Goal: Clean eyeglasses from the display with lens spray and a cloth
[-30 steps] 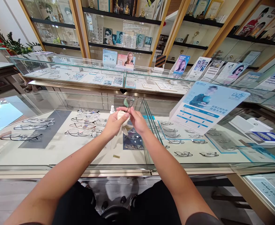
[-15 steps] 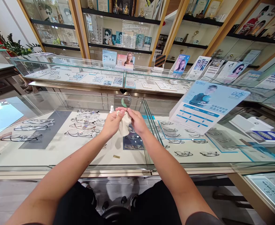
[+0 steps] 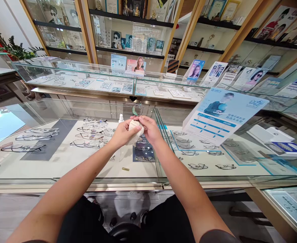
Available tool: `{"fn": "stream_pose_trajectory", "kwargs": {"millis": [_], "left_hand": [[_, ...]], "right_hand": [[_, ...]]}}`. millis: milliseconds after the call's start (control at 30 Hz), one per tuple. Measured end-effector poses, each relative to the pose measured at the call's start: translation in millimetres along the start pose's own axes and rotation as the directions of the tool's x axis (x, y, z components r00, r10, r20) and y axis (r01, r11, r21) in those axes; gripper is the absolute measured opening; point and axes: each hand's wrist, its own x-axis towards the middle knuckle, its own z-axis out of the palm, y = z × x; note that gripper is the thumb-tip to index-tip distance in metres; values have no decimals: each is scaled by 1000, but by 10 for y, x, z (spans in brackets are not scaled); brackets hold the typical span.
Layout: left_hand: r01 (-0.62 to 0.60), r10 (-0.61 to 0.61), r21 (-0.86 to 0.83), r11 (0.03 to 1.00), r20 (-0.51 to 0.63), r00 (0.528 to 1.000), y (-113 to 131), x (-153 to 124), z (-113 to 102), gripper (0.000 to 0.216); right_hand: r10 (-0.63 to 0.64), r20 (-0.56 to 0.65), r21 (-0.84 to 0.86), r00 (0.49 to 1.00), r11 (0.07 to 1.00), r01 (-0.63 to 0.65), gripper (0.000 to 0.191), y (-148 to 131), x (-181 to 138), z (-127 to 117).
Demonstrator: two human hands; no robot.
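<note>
Above the glass counter, my two hands meet around a pair of eyeglasses [image 3: 137,108] and a cream cleaning cloth [image 3: 135,128]. My left hand [image 3: 124,133] is closed on the cloth, its thumb pressed over the front of it. My right hand [image 3: 150,128] pinches the eyeglasses near their middle. One round lens with a thin dark rim stands up beyond the fingertips; the rest of the frame is hidden by the cloth and fingers. Just left of the hands stands a small white bottle [image 3: 121,118].
Rows of eyeglasses [image 3: 86,144] lie inside the glass display counter [image 3: 87,170]. A blue and white sign [image 3: 224,114] stands on its right part, near white boxes [image 3: 271,133]. A second display case [image 3: 82,72] runs behind, before tall shelves [image 3: 130,52].
My left thumb and the cloth have shifted right, and the cloth is now bunched over the lower lens area. The right fingers have changed their grip on the eyeglasses; the raised lens moved slightly right.
</note>
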Motion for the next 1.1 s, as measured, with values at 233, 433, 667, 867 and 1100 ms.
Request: {"fn": "stream_pose_trajectory", "kwargs": {"millis": [233, 433, 667, 867, 1100], "left_hand": [[-86, 89, 30, 996, -159, 983, -29, -16, 15, 65], [-49, 50, 26, 998, -33, 998, -37, -12, -1, 70], [10, -10, 3, 1000, 59, 998, 17, -6, 3, 66], [55, -51, -45, 997, 83, 995, -7, -14, -13, 61], [161, -109, -167, 973, 286, 952, -49, -57, -4, 52]], "right_hand": [[-62, 113, -87, 992, 994, 72, 34, -16, -10, 7], [-78, 33, -79, 996, 994, 80, 27, -33, 11, -48], [-19, -83, -12, 996, 1000, 19, 32, -110, 43, -102], [-85, -173, 55, 981, 994, 96, 29, -161, 77, -208], [-147, -219, 175, 965, 967, 187, 25, -274, 142, -370]]}}
